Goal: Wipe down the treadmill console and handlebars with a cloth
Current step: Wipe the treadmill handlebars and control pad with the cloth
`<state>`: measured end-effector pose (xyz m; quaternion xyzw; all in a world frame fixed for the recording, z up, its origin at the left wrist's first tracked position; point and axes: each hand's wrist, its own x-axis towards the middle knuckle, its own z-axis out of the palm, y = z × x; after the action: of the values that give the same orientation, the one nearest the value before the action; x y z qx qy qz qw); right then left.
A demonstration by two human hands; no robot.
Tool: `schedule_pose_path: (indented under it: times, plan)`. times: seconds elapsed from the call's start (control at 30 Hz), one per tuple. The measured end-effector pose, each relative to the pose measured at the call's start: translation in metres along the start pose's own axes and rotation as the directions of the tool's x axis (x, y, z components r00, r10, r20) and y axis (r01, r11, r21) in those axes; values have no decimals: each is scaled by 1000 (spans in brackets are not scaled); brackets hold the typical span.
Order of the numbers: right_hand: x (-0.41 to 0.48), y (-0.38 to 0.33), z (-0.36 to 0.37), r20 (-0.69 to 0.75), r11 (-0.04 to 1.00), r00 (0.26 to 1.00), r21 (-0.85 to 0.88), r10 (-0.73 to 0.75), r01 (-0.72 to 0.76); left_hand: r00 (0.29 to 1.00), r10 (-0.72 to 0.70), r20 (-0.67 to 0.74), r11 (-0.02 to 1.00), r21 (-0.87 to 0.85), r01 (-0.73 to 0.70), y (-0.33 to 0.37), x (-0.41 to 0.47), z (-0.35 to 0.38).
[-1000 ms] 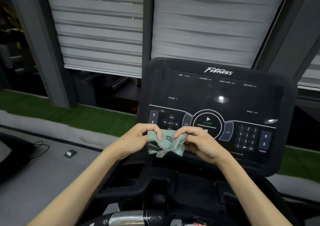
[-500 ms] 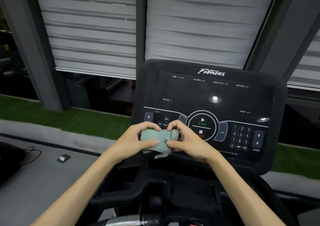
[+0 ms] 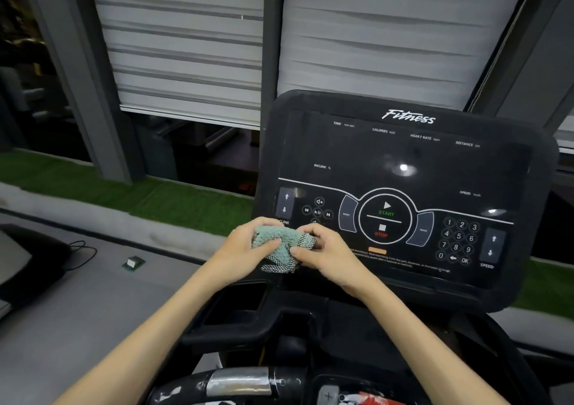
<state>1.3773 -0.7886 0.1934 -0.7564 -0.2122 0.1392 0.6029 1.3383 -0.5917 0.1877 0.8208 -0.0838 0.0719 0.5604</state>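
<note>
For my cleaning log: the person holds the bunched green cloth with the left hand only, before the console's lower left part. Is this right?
Not only the left. In the head view the left hand and the right hand both grip the bunched green cloth, before the console's lower left part.

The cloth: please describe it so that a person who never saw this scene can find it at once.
Find the big black treadmill console on the right. Before its lower left corner, the left hand and the right hand grip the cloth between them. It alone is pale green and knitted, with a black-and-white checked edge.
</note>
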Motion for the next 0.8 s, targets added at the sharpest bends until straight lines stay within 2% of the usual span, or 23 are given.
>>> schedule_pose_path:
  times: [0.13,0.23,0.27,0.37,0.43,0.5,0.6,0.7,0.8]
  plan:
    - [0,29,14,51,964,999,-267,7,7,999,-29,45,982,189,20,-25,-10,-11]
    - [1,56,23,133,908,989,-418,56,5,994,-95,-60,934,341,110,-55,-18,-14]
    - [3,66,25,181,858,982,-511,63,39,988,-116,-104,914,378,147,-67,-20,-13]
    - [13,95,30,325,603,944,-766,63,223,972,-162,-167,871,438,221,-104,-29,-6]
    - [17,114,33,435,438,896,-825,90,356,978,-157,-141,863,461,205,-127,-33,1]
    - [17,129,32,532,329,837,-819,129,470,979,-191,-67,833,516,198,-148,-37,10]
    - [18,144,21,595,310,799,-779,91,545,948,-314,55,759,615,216,-179,-44,24]
    - [20,151,17,612,310,788,-764,67,566,880,-463,108,792,495,356,-191,-52,27]
    - [21,155,17,599,338,799,-762,43,553,848,-489,207,812,464,355,-189,-58,24]
